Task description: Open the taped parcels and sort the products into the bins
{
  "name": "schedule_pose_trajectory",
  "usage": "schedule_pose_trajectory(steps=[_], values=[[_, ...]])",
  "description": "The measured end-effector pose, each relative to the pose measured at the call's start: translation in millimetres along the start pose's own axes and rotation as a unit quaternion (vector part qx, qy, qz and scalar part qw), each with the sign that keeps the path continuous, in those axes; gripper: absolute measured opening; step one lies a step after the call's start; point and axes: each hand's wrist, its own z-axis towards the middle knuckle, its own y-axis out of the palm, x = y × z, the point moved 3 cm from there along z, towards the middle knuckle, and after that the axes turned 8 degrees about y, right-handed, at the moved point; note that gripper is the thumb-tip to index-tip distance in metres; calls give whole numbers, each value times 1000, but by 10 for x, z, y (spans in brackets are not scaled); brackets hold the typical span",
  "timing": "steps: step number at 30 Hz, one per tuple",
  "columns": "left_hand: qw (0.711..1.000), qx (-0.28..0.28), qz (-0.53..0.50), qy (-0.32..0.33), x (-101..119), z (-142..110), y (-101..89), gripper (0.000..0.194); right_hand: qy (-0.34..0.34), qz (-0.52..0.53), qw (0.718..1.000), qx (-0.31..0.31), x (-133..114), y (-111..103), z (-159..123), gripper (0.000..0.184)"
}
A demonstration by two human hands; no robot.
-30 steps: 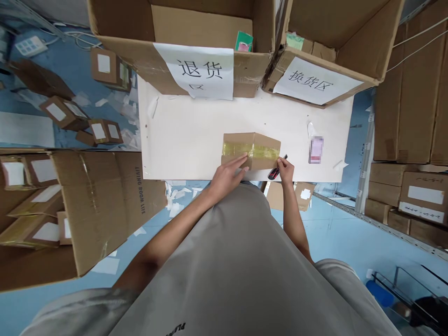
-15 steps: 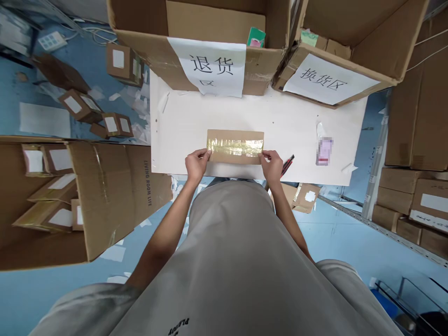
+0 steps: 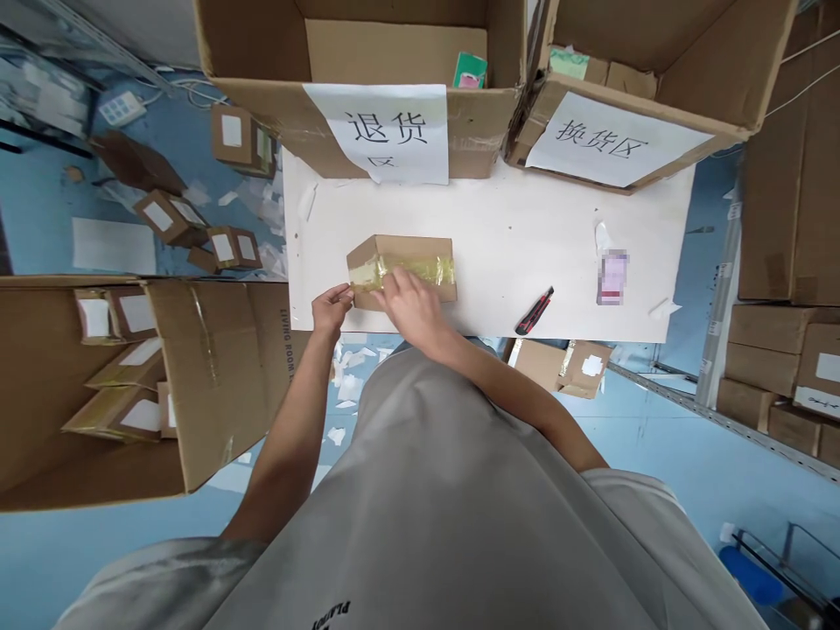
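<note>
A small cardboard box (image 3: 413, 247) with shiny yellowish clear tape (image 3: 433, 267) along its top lies on the white table. My left hand (image 3: 332, 308) pinches the box's near left corner, thumb and fingers together. Over the box's left part reaches my right hand (image 3: 413, 304), its bent fingers close together at the tape. Whether tape is between those fingers is hidden. To the right a red and black utility knife (image 3: 535, 311) lies on the table, apart from both hands.
Two large open cartons with paper signs (image 3: 387, 131) (image 3: 613, 144) stand at the table's back. A blurred pink packet (image 3: 612, 278) lies at the right. A large carton (image 3: 223, 376) of parcels stands at the left. Paper scraps (image 3: 351, 387) litter the blue floor.
The box has shifted left and turned so its left end shows. My left hand moved left with it. The right hand left the box's right end and crossed to its left part.
</note>
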Motion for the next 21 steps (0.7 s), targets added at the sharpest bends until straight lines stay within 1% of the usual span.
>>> schedule_pose_trajectory(steps=[2, 3, 5, 8, 10, 11, 13, 15, 18, 21], values=[[1000, -16, -14, 4, 55, -52, 17, 59, 29, 73, 996, 38, 318, -120, -69, 31], [999, -25, -23, 5, 91, -82, 37, 61, 47, 94, 993, 54, 515, -208, -112, 33], [998, -53, -38, 12, 183, -145, 123, 65, 95, 107, 988, 62, 947, -408, -200, 36], [992, -111, -49, 40, 368, -240, 380, 67, 185, 115, 974, 69, 1572, -699, -315, 33], [987, -142, -40, 63, 495, -291, 581, 66, 241, 101, 962, 74, 1890, -810, -369, 31], [985, -152, -29, 73, 548, -311, 664, 65, 265, 99, 956, 77, 2006, -831, -395, 33], [982, -165, -2, 89, 609, -352, 761, 61, 296, 106, 945, 87, 2145, -811, -467, 39], [980, -172, 24, 96, 593, -419, 748, 58, 301, 117, 941, 100, 2174, -742, -602, 44], [978, -190, 47, 77, 413, -629, 605, 60, 298, 106, 943, 104, 2114, -614, -974, 48], [978, -194, 62, 45, 149, -935, 469, 56, 318, 108, 939, 70, 2060, -485, -1440, 52]])
